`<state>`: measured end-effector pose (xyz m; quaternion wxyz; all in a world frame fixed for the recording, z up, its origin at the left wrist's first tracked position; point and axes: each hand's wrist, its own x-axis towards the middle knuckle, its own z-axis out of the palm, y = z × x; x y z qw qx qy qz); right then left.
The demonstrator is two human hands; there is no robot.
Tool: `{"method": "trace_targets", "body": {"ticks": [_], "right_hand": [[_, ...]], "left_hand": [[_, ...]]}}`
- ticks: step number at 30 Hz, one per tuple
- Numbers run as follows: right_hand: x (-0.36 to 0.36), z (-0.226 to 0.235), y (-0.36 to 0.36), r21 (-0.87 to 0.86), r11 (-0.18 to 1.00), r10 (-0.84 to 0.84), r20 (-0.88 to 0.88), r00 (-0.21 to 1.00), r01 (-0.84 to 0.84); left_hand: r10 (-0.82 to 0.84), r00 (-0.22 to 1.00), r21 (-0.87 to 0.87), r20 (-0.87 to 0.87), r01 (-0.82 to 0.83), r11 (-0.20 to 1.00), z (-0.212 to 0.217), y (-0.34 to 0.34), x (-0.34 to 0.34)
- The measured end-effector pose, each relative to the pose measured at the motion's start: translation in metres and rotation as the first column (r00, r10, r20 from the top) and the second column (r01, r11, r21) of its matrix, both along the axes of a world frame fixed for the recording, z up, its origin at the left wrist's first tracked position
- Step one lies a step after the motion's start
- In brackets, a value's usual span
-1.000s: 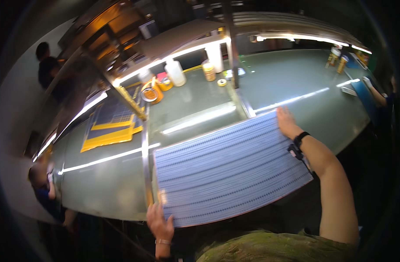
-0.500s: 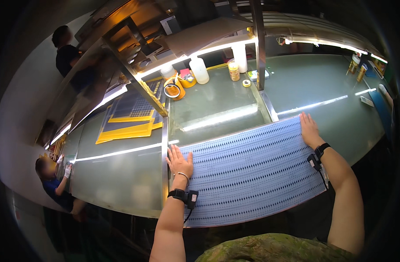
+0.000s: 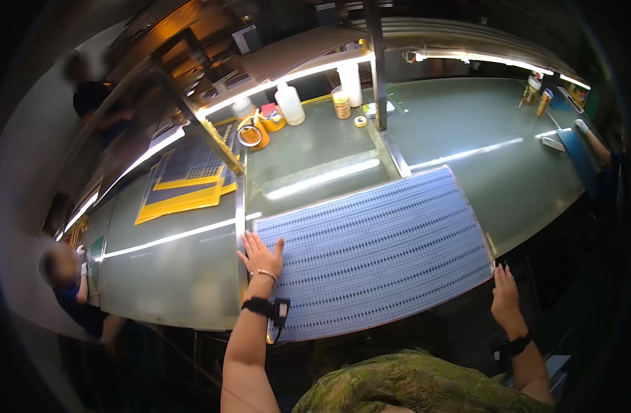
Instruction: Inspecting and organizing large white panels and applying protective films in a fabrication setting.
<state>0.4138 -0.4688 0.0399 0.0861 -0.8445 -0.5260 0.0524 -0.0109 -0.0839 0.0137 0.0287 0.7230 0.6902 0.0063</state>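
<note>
A large bluish panel printed with rows of small dark diamond marks lies on the glass-topped table, its near edge toward me. My left hand lies flat on the panel's left edge, fingers spread, thumb over the printed face. By the panel's near right corner is my right hand, palm turned inward and fingers stretched out. Whether its fingertips touch the corner I cannot tell. Each wrist wears a black strap with a small box.
Dark mesh sheets with yellow borders lie to the left. Tape rolls, a white bottle and a jar stand at the back. A metal post rises behind the panel. Two people work at left; another person's arm shows at far right.
My right hand has left the panel's far right corner and come down to its near right corner. My left hand stays on the left edge. The whole view has shifted slightly.
</note>
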Motion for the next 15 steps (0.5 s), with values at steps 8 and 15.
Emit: {"method": "trace_targets", "body": {"ticks": [8,15], "right_hand": [[0.076,-0.043,0.009,0.079,0.814,0.022,-0.994,0.104,0.576],[0.047,0.019,0.012,-0.063,0.978,-0.049,-0.996,-0.077,0.197]], "left_hand": [[-0.274,0.928,0.089,0.253,0.26,0.961,-0.002,-0.223,-0.076],[0.506,-0.258,-0.551,0.823,-0.149,0.821,-0.046,-0.229,-0.108]]}}
